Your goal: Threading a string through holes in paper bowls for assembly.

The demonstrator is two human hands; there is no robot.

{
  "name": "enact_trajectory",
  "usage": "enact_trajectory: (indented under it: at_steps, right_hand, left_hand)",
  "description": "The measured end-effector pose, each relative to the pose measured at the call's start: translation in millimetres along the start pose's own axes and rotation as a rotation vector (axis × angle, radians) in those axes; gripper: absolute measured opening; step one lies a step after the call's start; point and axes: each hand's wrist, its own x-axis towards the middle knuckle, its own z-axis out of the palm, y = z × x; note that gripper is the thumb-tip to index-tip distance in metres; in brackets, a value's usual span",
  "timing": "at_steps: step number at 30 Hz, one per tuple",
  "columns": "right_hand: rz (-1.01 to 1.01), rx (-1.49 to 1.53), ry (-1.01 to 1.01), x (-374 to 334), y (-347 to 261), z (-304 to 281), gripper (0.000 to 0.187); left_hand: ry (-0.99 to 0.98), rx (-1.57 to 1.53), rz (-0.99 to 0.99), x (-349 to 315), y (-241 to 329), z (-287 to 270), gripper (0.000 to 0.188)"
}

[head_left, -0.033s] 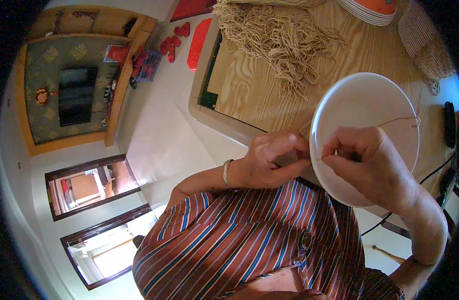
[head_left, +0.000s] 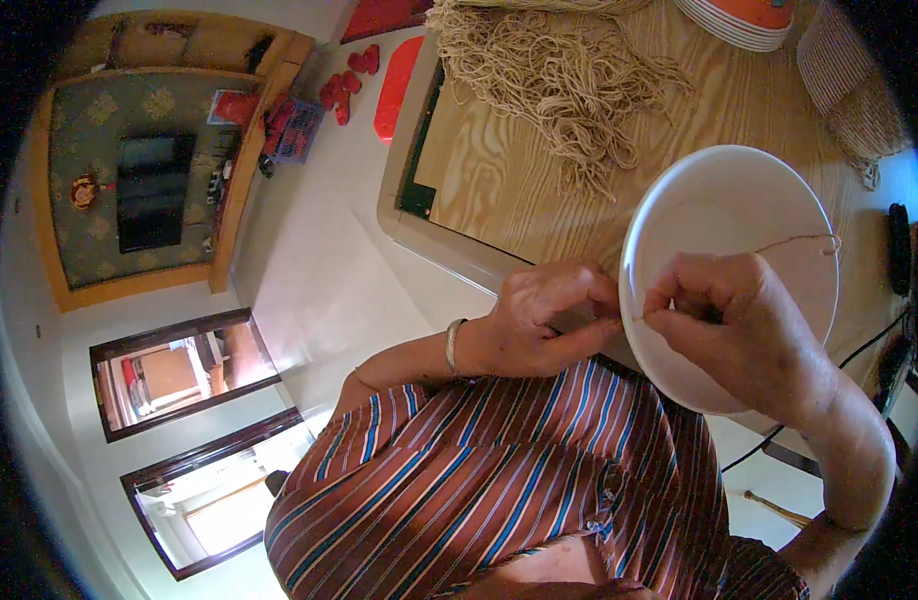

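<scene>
A white bucket (head_left: 719,215) is tilted with its mouth toward me at the table's near edge. My right hand (head_left: 754,335) reaches over its opening, thumb and forefinger pinched on a thin strand of tan twine (head_left: 799,239). That strand loops at the right rim, runs behind the hand and shows again as a short end near the left rim. Against the outside of the left rim, my left hand (head_left: 544,320) has its thumb and fingers curled together; the fingertips are partly hidden, and what they grip cannot be made out.
A loose heap of tan twine (head_left: 569,85) lies across the wood-grain table (head_left: 489,190). Farther back stand stacked white containers with orange inside (head_left: 744,22) and a twine-wrapped piece (head_left: 849,70). At the right are a black cable (head_left: 874,340) and dark objects.
</scene>
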Motion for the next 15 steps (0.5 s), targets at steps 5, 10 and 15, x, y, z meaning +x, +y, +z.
enact_trajectory:
  at_steps: [5, 10, 15]
  right_hand:
    - [0.046, 0.055, 0.002, 1.9, -0.2, 2.5, 0.003]
    - [0.031, 0.026, 0.000, 1.1, -3.3, 4.0, 0.003]
    - [0.002, 0.033, 0.009, 2.0, -3.1, 4.1, 0.003]
  left_hand:
    - [-0.005, -0.005, 0.006, 0.4, -0.1, -0.1, 0.014]
    - [-0.031, 0.025, -0.004, 0.0, 0.9, -0.8, 0.015]
    - [0.016, -0.026, 0.004, 0.6, 0.5, 1.3, 0.014]
